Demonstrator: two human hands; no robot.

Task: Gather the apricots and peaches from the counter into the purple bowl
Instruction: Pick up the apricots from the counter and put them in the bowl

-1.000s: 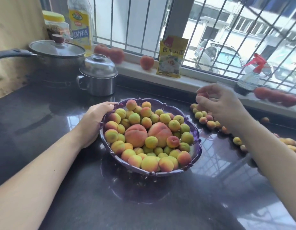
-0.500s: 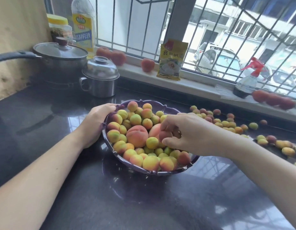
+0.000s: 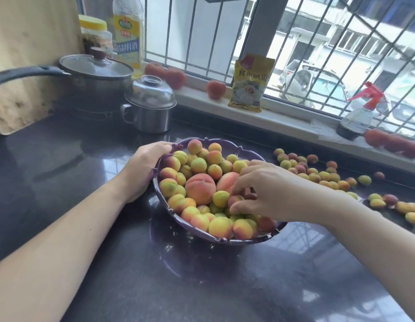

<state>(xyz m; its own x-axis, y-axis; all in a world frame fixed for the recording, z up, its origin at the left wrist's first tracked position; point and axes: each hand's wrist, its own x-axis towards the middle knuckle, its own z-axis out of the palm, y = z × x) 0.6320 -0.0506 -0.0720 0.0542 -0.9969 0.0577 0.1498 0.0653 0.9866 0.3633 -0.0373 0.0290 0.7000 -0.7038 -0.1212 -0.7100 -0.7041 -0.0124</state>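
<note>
left hand [image 3: 141,169] grips the rim of the purple bowl [image 3: 227,145] on the counter [image 3: 62,182]; right hand [image 3: 267,191] pinches an apricot [image 3: 235,201] over my heaped fruit.

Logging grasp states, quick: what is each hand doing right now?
Left hand: grips the rim of the purple bowl.
Right hand: over the bowl, fingertips on small apricots; grip cannot be told.

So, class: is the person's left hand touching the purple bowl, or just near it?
Touching. The head view shows the left hand wrapped over the purple bowl at its left rim, fingertips curled onto the edge with no gap showing.
</note>
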